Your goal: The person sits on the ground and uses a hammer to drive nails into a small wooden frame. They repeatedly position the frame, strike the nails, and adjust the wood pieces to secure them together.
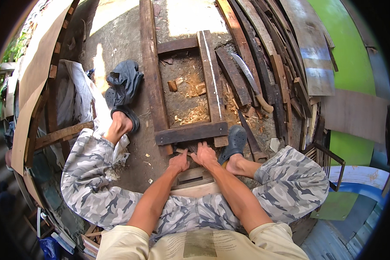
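Note:
Just in front of my seat, both hands are close together at the near end of a dark wooden frame point(190, 132). My left hand point(179, 162) is curled closed beside a thin pale strip of wood point(181, 151); what its fingers grip is mostly hidden. My right hand point(204, 155) reaches forward with its fingers stretched toward the underside of the near crosspiece, thumb apart. Two long beams and a far crosspiece point(177, 45) make up the rest of the frame. One beam point(211, 78) carries a white line along its top.
Wood chips point(193, 116) and small offcuts lie inside the frame. A long curved knife point(247, 76) with a wooden handle rests on boards to the right, near a handsaw point(250, 138). Stacked planks point(286, 65) line that side. My shoes point(235, 142) flank the frame; dark cloth point(125, 82) lies left.

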The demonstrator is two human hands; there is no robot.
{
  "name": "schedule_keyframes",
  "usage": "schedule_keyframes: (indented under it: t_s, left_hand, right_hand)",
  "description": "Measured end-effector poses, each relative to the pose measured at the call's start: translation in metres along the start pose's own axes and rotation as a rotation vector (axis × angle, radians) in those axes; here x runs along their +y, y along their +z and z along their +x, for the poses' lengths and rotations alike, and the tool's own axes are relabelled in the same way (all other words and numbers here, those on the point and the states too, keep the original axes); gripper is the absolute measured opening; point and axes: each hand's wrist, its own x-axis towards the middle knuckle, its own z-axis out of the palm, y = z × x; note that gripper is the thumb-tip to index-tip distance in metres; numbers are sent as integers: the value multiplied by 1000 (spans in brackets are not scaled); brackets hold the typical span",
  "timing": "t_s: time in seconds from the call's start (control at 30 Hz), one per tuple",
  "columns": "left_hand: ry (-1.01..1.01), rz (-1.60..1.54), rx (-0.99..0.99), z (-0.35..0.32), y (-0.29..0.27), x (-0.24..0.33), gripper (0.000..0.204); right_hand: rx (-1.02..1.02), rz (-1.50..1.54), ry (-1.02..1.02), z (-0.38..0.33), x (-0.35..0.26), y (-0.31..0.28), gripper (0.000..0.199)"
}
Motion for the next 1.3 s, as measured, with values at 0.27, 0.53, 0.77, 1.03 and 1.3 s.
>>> schedule_keyframes:
  t_s: [0.27, 0.53, 0.77, 1.03, 1.3]
  left_hand:
    - [-60, 253, -47, 22, -1, 4, 47]
    - [-263, 116, -347, -4, -7, -57, 45]
    - [-390, -279, -104, -15, -27, -89, 50]
    - [-449, -830, 162, 5, -5, -95, 51]
    - [-593, -1015, 428, 18, 29, -96, 31]
  right_hand:
    - [-47, 62, -14, -4, 20, -20, 70]
    - [-121, -164, -273, 5, -3, -3, 57]
    - [-98, 6, -332, 32, -19, 55, 64]
    - [-168, 309, 181, 38, -11, 73, 77]
    - [-107, 559, 202, 56, -10, 94, 51]
